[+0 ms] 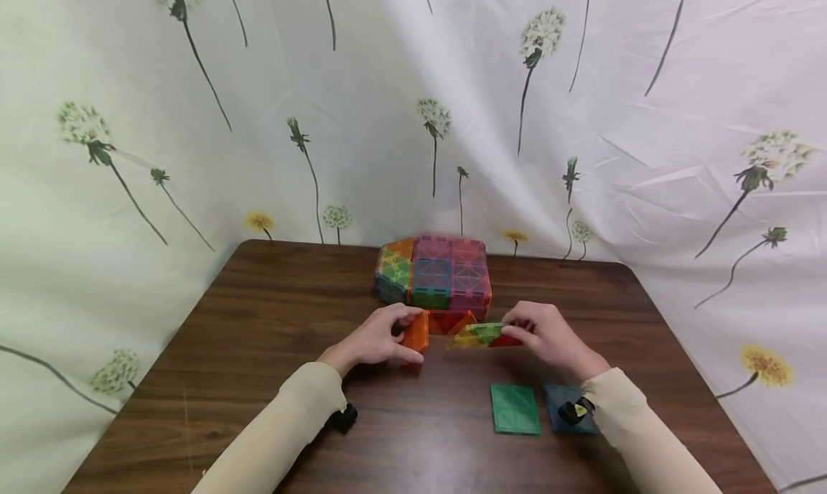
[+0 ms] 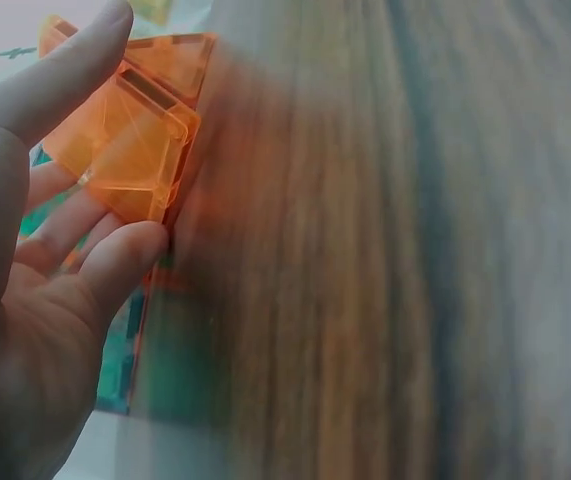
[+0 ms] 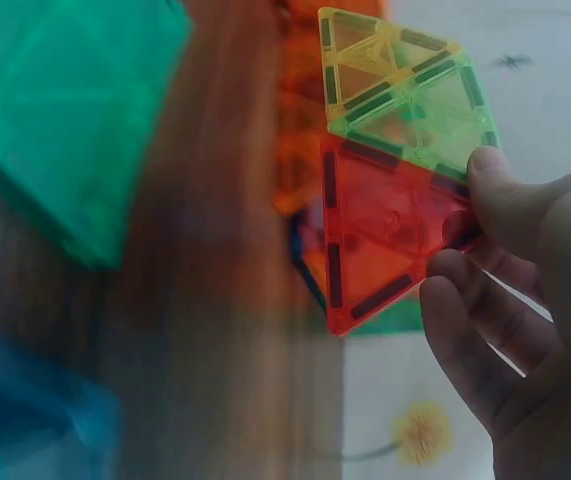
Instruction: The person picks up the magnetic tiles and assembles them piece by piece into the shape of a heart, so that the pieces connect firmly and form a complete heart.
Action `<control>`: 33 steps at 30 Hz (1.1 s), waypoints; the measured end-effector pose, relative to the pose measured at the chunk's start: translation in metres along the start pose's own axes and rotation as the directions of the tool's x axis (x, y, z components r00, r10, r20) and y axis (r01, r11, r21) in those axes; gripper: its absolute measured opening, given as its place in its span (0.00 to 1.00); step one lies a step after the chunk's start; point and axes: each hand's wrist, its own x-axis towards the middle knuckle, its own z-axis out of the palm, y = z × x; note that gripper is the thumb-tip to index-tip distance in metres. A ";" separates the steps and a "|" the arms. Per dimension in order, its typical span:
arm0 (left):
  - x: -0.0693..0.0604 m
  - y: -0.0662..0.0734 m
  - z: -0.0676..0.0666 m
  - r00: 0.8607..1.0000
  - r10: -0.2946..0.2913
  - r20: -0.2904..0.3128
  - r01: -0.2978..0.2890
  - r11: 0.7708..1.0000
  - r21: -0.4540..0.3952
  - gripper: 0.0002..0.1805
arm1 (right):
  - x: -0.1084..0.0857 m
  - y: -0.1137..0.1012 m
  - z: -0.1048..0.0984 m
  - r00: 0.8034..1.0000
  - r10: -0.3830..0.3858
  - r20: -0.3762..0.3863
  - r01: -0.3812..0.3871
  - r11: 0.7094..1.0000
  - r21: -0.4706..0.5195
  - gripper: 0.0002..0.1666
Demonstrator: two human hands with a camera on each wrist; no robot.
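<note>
My left hand (image 1: 381,336) grips an orange magnetic tile (image 1: 416,332) standing upright on the table; in the left wrist view the thumb lies across the orange tile (image 2: 130,140) with fingers behind it. My right hand (image 1: 545,336) pinches the edge of a flat panel of joined triangular magnetic tiles, held just above the table. Yellow (image 3: 360,55), light green (image 3: 430,115) and red (image 3: 375,225) triangles make up that panel. Between the hands, red-orange tiles (image 1: 446,322) stand in front of a built block of coloured magnetic tiles (image 1: 452,271).
Green square tiles (image 1: 515,409) lie on the dark wooden table (image 1: 271,300) at the near right. Beside them are blue square tiles (image 1: 561,401), partly covered by my right wrist. A dandelion-patterned cloth (image 1: 388,120) hangs behind the table's far edge.
</note>
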 end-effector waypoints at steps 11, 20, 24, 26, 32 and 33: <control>0.008 0.002 0.004 0.999 0.019 -0.034 -0.018 1.000 0.023 0.46 | 0.014 -0.007 0.034 0.989 -0.107 0.101 0.107 0.994 0.005 0.05; 0.012 -0.001 0.003 0.999 0.030 -0.036 -0.029 0.999 0.037 0.47 | 0.019 -0.014 0.041 0.986 -0.113 0.122 0.113 0.994 0.007 0.03; 0.012 -0.001 0.002 0.999 0.044 -0.033 -0.042 0.998 0.045 0.47 | 0.023 -0.020 0.044 0.983 -0.126 0.133 0.126 0.992 0.007 0.02; 0.011 0.000 0.001 0.999 0.044 -0.022 -0.043 0.998 0.047 0.47 | 0.024 -0.023 0.046 0.982 -0.132 0.137 0.133 0.991 0.006 0.03; 0.010 -0.001 0.000 0.999 0.043 0.003 -0.043 0.998 0.054 0.47 | 0.026 -0.020 0.046 0.986 -0.113 0.125 0.111 0.993 0.026 0.05; 0.009 -0.001 0.000 0.999 0.043 0.005 -0.043 0.998 0.053 0.47 | 0.026 -0.018 0.046 0.989 -0.102 0.107 0.100 0.995 0.027 0.05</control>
